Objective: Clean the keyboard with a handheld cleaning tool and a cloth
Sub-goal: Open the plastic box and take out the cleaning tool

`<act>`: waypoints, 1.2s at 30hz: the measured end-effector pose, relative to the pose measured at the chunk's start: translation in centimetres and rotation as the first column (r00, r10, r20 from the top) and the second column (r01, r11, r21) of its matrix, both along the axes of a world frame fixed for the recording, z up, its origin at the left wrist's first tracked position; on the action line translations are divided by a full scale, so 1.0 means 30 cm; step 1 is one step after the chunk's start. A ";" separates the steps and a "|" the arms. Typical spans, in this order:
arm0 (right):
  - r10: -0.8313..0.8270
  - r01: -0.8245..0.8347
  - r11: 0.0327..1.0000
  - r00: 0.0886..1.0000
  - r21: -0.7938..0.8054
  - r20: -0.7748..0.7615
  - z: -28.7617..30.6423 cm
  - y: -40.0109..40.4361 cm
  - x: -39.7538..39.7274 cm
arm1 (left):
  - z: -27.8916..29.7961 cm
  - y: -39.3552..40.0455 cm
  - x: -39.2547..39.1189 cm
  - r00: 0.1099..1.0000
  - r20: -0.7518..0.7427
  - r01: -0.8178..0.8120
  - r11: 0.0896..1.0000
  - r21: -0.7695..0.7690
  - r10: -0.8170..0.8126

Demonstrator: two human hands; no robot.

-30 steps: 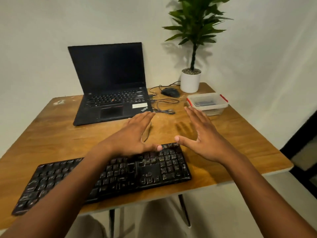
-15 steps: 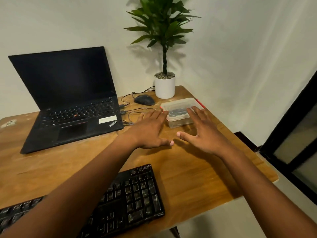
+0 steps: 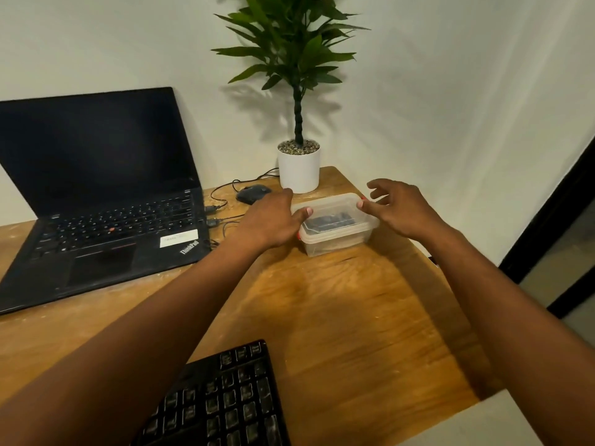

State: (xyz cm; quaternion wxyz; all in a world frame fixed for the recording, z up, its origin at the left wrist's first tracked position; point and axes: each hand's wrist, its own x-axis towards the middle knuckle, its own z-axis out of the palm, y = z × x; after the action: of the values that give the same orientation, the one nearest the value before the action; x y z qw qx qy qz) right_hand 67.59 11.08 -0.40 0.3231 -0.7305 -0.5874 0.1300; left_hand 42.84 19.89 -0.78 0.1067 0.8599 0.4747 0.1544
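A clear plastic box [image 3: 335,239] with a lid and red clips sits near the table's far right corner; something dark lies inside it. My left hand [image 3: 273,217] rests against the box's left end, thumb on the lid's edge. My right hand [image 3: 399,207] hovers at the right end, fingers spread and loosely curled, thumb at the lid's corner. The black dusty keyboard [image 3: 225,400] lies at the near edge, partly out of frame. No cleaning tool or cloth is visible.
An open black laptop [image 3: 106,201] stands at the left. A dark mouse [image 3: 252,193] with cables and a white potted plant [image 3: 299,169] are behind the box. The wooden table [image 3: 354,317] ends close on the right, by a dark door frame [image 3: 553,233].
Both hands moved forward from above the keyboard to the two ends of the plastic box. The view swung right, so the keyboard slid down-left.
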 end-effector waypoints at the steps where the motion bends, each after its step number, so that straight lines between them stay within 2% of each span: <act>1: -0.009 0.009 1.000 1.000 0.000 0.004 -0.002 0.013 0.011 | 0.002 0.004 0.009 0.999 0.003 -0.034 0.999 -0.035 0.034; 3: -0.030 0.030 1.000 1.000 -0.002 -0.002 -0.003 0.030 0.023 | 0.002 0.009 0.026 0.995 0.032 -0.093 0.990 -0.109 0.097; 7: -0.049 0.046 0.999 0.989 -0.025 -0.139 -0.036 0.071 0.041 | -0.012 0.023 0.049 0.967 0.124 -0.183 0.947 -0.266 0.221; 13: -0.079 0.072 0.997 0.972 -0.040 -0.220 -0.051 0.101 0.048 | 0.005 -0.007 0.065 0.889 0.293 -0.182 0.859 -0.479 0.352; 30: -0.067 0.049 0.996 0.953 -0.068 -0.295 -0.025 -0.124 0.048 | 0.019 -0.235 0.032 0.843 0.382 -0.109 0.816 -0.568 0.379; 36: -0.077 0.058 0.996 0.957 -0.075 -0.279 -0.047 -0.174 0.030 | -0.006 -0.278 0.021 0.833 0.393 -0.089 0.797 -0.598 0.388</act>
State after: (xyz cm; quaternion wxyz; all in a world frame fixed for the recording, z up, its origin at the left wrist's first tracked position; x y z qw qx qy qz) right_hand 68.48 5.86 -1.80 0.3832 -0.7345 -0.5057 0.2408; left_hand 43.47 11.54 -0.97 0.4494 0.6516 0.5629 0.2380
